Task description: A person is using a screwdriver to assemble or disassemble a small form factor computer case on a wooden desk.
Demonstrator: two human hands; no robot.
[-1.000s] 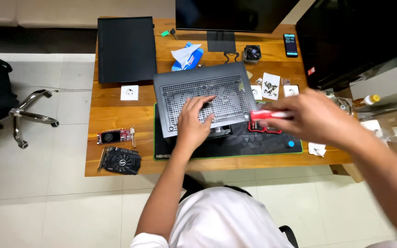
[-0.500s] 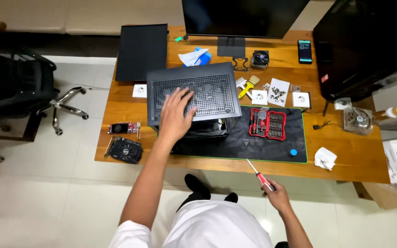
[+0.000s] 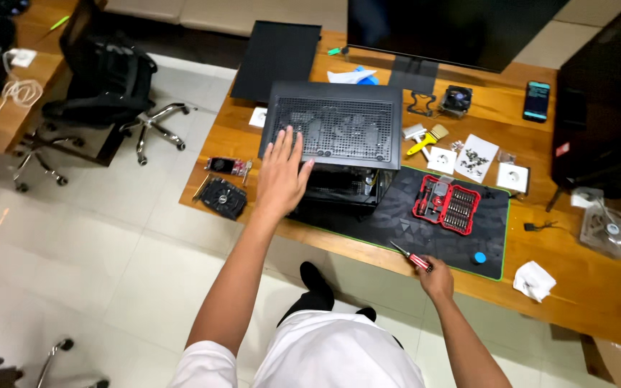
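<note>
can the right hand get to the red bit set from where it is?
Probably yes. The right hand grips a red-handled screwdriver at the desk mat's near edge; the open red bit set lies just beyond on the mat, nothing between. The hand is occupied, though.

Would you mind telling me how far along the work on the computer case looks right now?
Done: a black side panel lies apart on the desk, and a graphics card sits outside. In hand: the left hand rests on the computer case; the right hand holds a screwdriver. Left: loose parts lie unfitted.
</note>
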